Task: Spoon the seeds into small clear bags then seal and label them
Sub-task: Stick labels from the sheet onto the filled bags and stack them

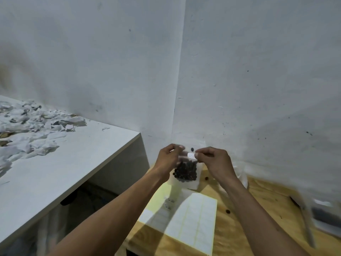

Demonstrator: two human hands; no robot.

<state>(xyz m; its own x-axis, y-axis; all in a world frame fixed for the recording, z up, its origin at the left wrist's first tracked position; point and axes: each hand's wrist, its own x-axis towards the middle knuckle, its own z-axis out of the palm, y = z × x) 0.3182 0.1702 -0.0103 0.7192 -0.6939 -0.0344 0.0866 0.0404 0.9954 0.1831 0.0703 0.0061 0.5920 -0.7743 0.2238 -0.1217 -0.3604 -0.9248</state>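
Head view: my left hand [168, 156] pinches the top of a small clear plastic bag of dark seeds [186, 171], my right hand [215, 160] pinches a small white paper label [191, 155] against it, above the pale wooden worktop [249, 218] carrying a white label sheet [193, 224].

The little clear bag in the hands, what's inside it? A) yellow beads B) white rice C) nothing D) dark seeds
D: the clear bag, held up by the left hand and right hand, shows a clump of dark seeds in its lower half.
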